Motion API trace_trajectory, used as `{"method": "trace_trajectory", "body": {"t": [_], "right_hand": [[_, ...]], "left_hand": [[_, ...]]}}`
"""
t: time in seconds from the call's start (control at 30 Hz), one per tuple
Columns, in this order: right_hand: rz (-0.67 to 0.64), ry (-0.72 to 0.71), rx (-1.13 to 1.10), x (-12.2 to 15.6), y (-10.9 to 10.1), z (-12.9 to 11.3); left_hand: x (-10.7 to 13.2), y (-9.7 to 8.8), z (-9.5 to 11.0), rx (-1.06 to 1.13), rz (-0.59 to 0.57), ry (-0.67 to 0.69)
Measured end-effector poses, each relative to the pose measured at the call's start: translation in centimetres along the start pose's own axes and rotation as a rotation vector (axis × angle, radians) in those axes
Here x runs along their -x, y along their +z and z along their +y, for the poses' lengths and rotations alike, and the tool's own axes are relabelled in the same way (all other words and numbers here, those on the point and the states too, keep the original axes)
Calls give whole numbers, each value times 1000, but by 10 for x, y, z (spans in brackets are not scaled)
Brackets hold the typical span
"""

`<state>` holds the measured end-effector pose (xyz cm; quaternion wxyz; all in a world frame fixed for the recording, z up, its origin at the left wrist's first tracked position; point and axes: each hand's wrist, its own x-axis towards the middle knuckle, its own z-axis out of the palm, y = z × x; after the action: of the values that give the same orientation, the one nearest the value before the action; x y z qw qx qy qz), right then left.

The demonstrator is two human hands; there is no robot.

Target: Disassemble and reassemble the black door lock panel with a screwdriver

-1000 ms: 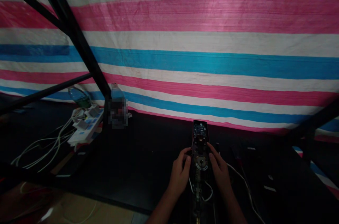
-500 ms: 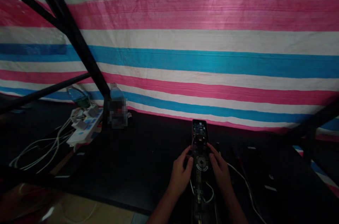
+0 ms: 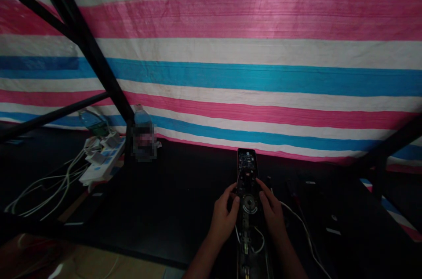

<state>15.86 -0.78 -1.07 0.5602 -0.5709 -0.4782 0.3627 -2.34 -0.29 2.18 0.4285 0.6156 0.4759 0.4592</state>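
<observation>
A long, narrow dark device with an exposed circuit board [image 3: 247, 164] lies lengthwise in front of me on the black table. It has a round grey part in its middle and brass-coloured fittings towards my end. My left hand [image 3: 226, 213] grips its left edge, fingers bent and thumb by the round part. On the opposite edge, my right hand [image 3: 272, 208] holds it with the thumb and fingers along the side. A thin white wire [image 3: 262, 241] loops over the device's lower part between my forearms. What exactly the device is cannot be made out in the dim light.
A white power strip [image 3: 102, 167] with plugs and tangled cables sits at the left, beside a bottle [image 3: 143, 138] and a black metal post [image 3: 95, 63]. Right of the device runs a white cable [image 3: 301, 222]. Striped sheeting [image 3: 231, 77] hangs behind the table.
The whole view has shifted slightly, so most things appear a little further left. Both hands keep their hold on the device, with no clear movement along it.
</observation>
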Motion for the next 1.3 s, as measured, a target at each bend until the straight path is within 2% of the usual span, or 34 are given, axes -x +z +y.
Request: {"method": "trace_trajectory", "body": {"t": [1.13,1.3], "right_hand": [[10,-118,25,5,-2,2],[54,-166,76,6,-1,2]], "left_hand": [[2,-1,1,40,2,20],[3,0,-3,51,-2,33]]}}
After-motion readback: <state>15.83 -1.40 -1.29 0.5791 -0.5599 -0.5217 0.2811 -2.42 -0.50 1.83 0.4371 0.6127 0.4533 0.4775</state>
